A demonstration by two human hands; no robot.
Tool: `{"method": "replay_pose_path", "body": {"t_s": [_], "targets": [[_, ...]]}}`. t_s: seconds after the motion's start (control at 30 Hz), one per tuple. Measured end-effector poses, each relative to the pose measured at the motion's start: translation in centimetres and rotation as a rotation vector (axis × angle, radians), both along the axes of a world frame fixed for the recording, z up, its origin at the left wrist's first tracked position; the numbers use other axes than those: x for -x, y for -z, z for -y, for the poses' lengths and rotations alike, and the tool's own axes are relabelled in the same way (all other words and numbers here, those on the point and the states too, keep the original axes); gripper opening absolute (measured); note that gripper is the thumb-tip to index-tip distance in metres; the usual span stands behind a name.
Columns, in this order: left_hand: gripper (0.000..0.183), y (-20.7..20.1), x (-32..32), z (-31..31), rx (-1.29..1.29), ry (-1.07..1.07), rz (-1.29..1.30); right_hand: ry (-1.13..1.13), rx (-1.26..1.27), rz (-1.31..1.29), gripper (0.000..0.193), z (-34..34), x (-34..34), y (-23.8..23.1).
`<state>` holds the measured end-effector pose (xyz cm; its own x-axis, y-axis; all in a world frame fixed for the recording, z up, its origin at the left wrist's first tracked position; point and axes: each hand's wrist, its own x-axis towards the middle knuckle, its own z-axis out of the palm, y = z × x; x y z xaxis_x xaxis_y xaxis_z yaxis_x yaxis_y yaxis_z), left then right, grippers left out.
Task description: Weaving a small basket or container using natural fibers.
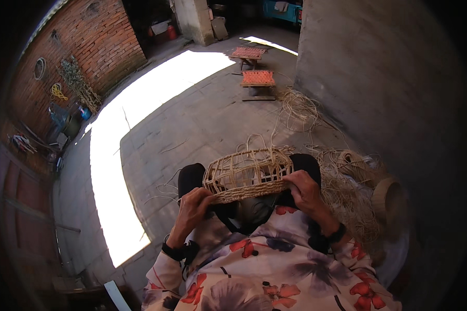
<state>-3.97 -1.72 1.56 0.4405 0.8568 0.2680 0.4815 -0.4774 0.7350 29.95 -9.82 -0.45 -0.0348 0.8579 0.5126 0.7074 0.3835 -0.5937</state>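
A straw-coloured woven basket (244, 195) with an open lattice side and a denser braided rim rests across my knees, rim toward me. My left hand (193, 206) grips the rim at its left end, fingers closed round it. At the right end, my right hand (304, 191) pinches the same rim with the thumb on top. Loose strands stick up from the basket's far side. The fingertips under the rim are hidden in both hands.
Right of my knees lies a tangled heap of straw cord (350, 202), with a round woven piece (386, 197) beside it. Another cord coil (299, 111) sits farther off near two orange-topped folding stools (258, 78). A grey wall (384, 78) rises at right, a brick wall (101, 41) at left.
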Motion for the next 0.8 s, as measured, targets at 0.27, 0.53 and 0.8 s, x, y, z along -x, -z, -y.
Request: {"method": "replay_pose_path", "body": {"t_s": [0.27,0.53,0.8], "targets": [[0.009,1.3,5.1,-0.6,-0.106,-0.096,-0.255,0.067,0.086,-0.128,0.037,0.8,0.1,0.2],[0.014,0.8,3.8,-1.4,0.653,-0.164,0.266,0.086,0.082,-0.089,0.040,0.4,0.1,0.8],[0.014,3.4,-1.9,-2.2,0.269,-0.308,0.114,0.083,0.080,-0.121,0.038,0.4,0.3,0.9]]}}
